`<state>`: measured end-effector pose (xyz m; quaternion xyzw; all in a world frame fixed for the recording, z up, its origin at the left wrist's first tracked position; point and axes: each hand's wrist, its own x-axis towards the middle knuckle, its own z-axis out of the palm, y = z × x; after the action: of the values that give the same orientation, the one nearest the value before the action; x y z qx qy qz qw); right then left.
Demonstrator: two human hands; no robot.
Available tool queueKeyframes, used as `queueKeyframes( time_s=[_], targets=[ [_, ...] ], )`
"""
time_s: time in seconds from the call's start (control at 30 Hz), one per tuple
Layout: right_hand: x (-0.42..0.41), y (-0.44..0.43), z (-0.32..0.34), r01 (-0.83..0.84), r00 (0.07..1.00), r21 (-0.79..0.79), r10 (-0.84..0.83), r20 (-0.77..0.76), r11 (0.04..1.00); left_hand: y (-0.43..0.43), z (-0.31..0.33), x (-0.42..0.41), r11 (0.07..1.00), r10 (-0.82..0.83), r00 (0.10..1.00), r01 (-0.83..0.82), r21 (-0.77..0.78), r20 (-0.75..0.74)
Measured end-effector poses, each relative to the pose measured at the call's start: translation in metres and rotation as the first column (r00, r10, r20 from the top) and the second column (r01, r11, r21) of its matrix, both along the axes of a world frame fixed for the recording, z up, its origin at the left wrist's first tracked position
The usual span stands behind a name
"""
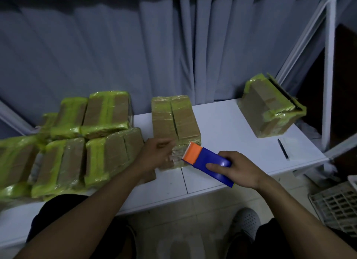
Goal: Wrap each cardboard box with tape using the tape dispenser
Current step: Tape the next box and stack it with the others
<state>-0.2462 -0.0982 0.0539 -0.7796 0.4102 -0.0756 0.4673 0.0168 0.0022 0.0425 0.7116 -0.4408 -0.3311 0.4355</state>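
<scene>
While a pile of taped boxes (67, 142), banded in yellow-green tape, fills the left of the frame in two rows on the white table (222, 123), the work itself sits just right of it at the centre. The left hand (156, 154) reaches in from the lower left and lies against the near left corner of the cardboard box (173, 121). This box rests lengthwise on the table, its top seam running away toward the grey curtain (116, 46). That hand's fingers (170, 152) touch the box's near end, but motion blur smears them, so I cannot tell whether they lie straight or curl. Glossy tape covers the box's near end. Just right of that, the tape dispenser (208, 163), blue with an orange head, points up and left, and the orange head touches the box's near right corner. The right hand (239, 169) grips the dispenser's blue body at the rear. Its thumb (212, 166) lies flat across the upper face and the other fingers wrap beneath, out of sight. Farther right a dark pen (283, 148) lies on the table. In the upper right a second taped box (270, 107) sits near the table's far corner, well apart from both hands. A white crate (336, 206) sits on the floor at the lower right.
</scene>
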Motion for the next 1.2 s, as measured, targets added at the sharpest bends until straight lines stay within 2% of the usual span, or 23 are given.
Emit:
queueKeyframes(
  time_s=[0.07, 0.1, 0.33, 0.77, 0.87, 1.1, 1.2],
  targets=[
    [0.004, 0.003, -0.002, -0.010, 0.999, -0.006, 0.010, 0.031, 1.000, 0.009, 0.003, -0.002, 0.997, 0.034, 0.969, -0.015, 0.077, -0.244],
    [0.005, 0.005, -0.002, -0.014, 0.999, 0.001, 0.014, 0.048, 1.000, 0.013, 0.000, -0.002, 0.995, 0.052, 0.953, -0.023, 0.098, -0.299],
    [0.017, 0.005, 0.002, -0.068, 0.993, 0.024, 0.065, 0.097, 0.997, 0.029, -0.003, -0.005, 0.979, 0.125, 0.873, -0.032, 0.200, -0.472],
    [0.035, 0.001, -0.001, -0.087, 0.994, 0.055, 0.084, 0.063, 0.995, 0.017, -0.012, -0.002, 0.967, 0.234, 0.823, -0.140, 0.213, -0.518],
    [0.038, 0.002, -0.002, -0.085, 0.995, 0.055, 0.082, 0.063, 0.995, 0.020, -0.014, 0.003, 0.967, 0.228, 0.817, -0.124, 0.224, -0.530],
    [0.049, 0.005, 0.000, -0.082, 0.996, 0.014, 0.081, 0.044, 0.997, 0.026, -0.019, 0.008, 0.960, 0.279, 0.871, -0.240, 0.146, -0.404],
    [0.049, 0.001, 0.004, -0.077, 0.997, -0.027, 0.077, 0.014, 0.997, 0.027, -0.019, 0.026, 0.935, 0.353, 0.855, -0.339, 0.104, -0.381]
  ],
)
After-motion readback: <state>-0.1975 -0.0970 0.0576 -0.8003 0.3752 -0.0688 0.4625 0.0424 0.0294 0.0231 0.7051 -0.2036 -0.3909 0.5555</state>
